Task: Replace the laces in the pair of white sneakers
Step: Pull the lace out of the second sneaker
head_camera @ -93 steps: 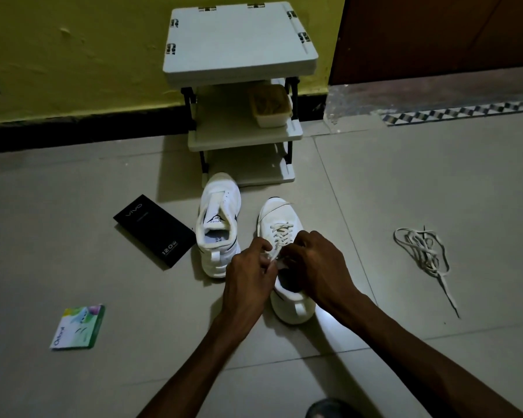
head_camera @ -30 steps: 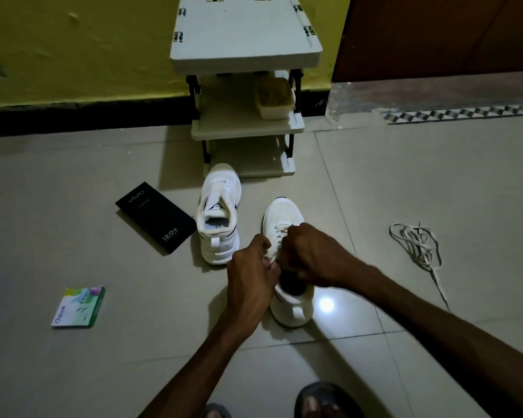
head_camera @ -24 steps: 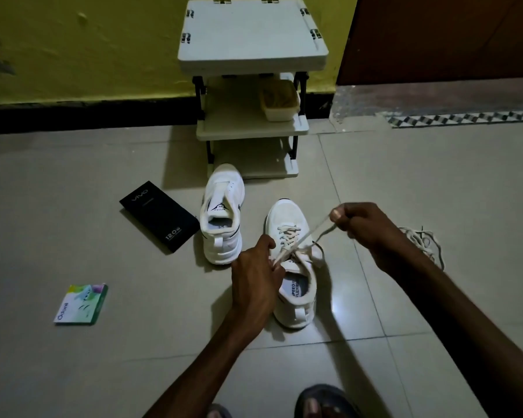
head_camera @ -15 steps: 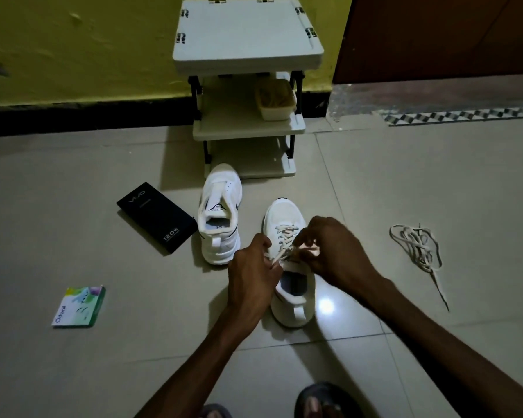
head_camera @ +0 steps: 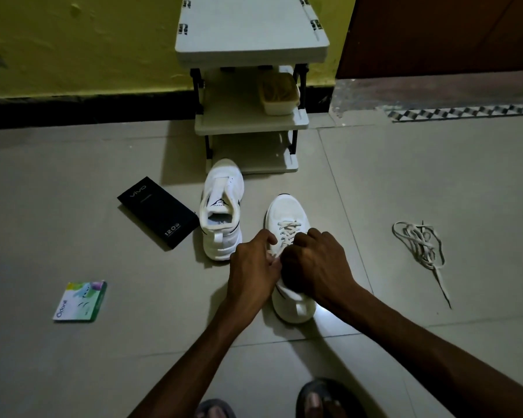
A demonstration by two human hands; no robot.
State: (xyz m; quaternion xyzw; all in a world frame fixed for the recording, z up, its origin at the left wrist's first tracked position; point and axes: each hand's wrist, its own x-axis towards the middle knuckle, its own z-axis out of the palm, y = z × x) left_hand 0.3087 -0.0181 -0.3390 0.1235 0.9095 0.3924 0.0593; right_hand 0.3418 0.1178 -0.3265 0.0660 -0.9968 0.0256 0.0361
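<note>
Head view: the sneaker [head_camera: 287,210] lies toe at 12 o'clock, heel at 6. Your left hand [head_camera: 253,268] pinches the lace [head_camera: 289,232] from 9 o'clock. Your right hand [head_camera: 316,268] curls over it from 3, grasp hidden.

Tiled floor [head_camera: 73,357]: unlaced sneaker [head_camera: 222,212], part-laced sneaker [head_camera: 287,212] beside it, black box [head_camera: 157,211], green packet [head_camera: 80,300], loose laces [head_camera: 420,245], shelf rack [head_camera: 251,128].

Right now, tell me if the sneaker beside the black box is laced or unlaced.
Unlaced: the sneaker shows a bare tongue with no lace crossing it.
</note>
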